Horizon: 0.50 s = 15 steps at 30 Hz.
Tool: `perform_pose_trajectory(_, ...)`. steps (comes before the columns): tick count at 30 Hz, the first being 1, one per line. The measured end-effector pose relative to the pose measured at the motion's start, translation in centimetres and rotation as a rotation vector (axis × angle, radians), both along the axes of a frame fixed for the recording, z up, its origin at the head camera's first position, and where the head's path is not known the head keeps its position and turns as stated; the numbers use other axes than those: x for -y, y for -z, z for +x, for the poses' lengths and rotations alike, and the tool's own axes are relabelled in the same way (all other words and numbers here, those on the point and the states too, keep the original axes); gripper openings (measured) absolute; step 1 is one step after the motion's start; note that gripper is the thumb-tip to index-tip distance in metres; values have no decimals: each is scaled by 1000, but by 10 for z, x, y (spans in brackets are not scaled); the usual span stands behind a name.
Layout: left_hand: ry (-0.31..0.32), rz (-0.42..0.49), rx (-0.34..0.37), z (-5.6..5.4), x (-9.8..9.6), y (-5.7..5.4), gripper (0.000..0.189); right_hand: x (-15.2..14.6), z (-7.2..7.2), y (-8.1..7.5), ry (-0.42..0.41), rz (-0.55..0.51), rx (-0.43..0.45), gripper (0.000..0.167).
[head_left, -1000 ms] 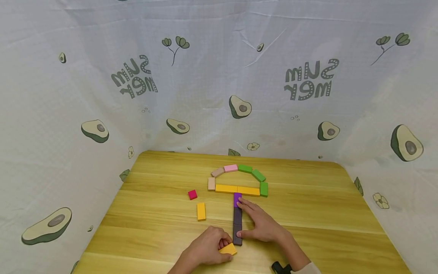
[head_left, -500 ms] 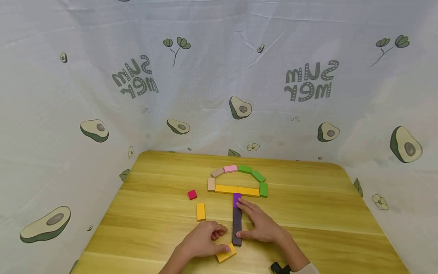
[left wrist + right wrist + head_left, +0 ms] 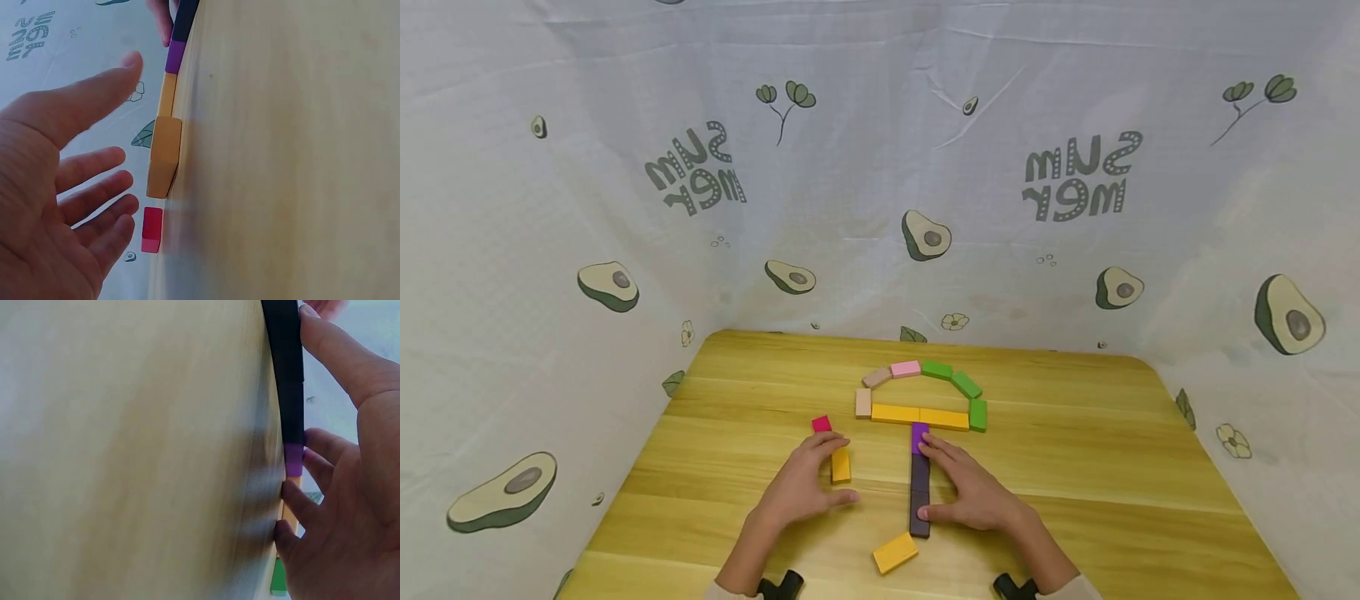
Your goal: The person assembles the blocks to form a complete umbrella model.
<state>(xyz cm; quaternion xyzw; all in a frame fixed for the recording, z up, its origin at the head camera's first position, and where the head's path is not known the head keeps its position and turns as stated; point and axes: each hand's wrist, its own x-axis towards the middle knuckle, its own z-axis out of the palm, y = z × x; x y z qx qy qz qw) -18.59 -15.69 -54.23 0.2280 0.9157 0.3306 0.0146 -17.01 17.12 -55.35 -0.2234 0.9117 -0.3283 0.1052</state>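
My left hand [image 3: 801,483] hovers with spread, relaxed fingers over a yellow block [image 3: 841,468] left of centre, covering its far end in the head view. Just beyond its fingertips lies a small red block [image 3: 822,424]. In the left wrist view the palm faces the yellow block [image 3: 165,156], with a gap between them. My right hand [image 3: 973,492] rests its fingertips along a column made of a purple block [image 3: 919,435] and two black blocks [image 3: 920,473]. Its thumb touches the nearer black one. Another yellow block [image 3: 895,553] lies tilted near the column's lower end.
Beyond the column, two yellow blocks [image 3: 897,413] form a straight bar. An arch of beige blocks [image 3: 863,403], a pink block [image 3: 906,369] and green blocks [image 3: 977,415] rises from it. Patterned cloth [image 3: 880,167] surrounds the wooden table [image 3: 1075,433].
My left hand has let go of the tilted yellow block near the column's foot and moved away left to the other yellow block. My right hand stays in place.
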Motion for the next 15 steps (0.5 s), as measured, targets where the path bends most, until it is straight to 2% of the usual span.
perform_pose_trajectory(3, 2, -3, -5, -4, 2, 1, 83, 0, 0, 0, 0, -4, 4, 97)
perform_pose_trajectory(15, 4, -21, 46, -18, 7, 8, 90, 1, 1, -2, 2, -8, 14, 97)
